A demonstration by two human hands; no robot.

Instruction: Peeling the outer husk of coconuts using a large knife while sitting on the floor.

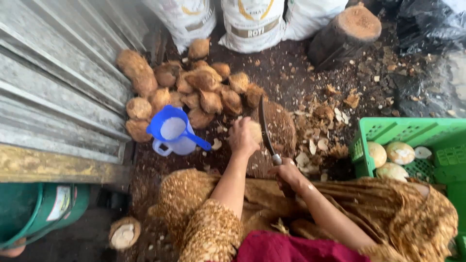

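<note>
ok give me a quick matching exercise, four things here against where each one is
Things:
1. blade
2. blue jug
3. peeled coconuts
4. wooden stump

Places:
a. in the green crate
b. by the white sacks, top of view
c. in the right hand
d. beside the pile of brown coconuts

Pairs: 1-c, 2-d, 3-a, 4-b

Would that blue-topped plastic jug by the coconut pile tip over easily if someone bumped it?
Probably: the jug looks like light, thin plastic, and its long blue strainer handle sticks out sideways. It stands on littered, uneven ground, so a nudge might topple it.
</note>
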